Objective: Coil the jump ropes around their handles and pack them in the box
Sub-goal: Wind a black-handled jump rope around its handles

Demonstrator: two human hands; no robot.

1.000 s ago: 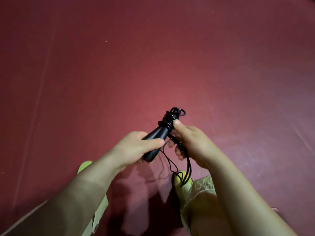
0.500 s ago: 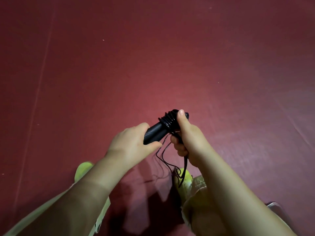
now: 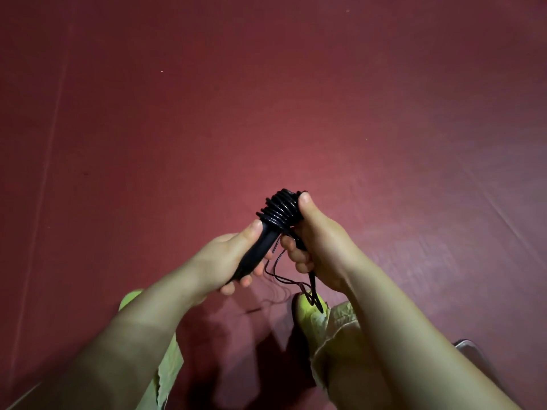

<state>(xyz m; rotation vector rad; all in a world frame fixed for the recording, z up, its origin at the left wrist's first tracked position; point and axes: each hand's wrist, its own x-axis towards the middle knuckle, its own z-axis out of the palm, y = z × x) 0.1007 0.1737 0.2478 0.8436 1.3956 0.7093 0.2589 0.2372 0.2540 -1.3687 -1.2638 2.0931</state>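
The left hand grips the black handle; the right hand pinches the coils (thumb pressing). Easing that thumb risks the loose rope tail unwinding.

Dim warm light, dark corners, soft shadows

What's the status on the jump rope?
Left hand grips black handle. Right hand pins coils; loose rope hangs. No box visible.
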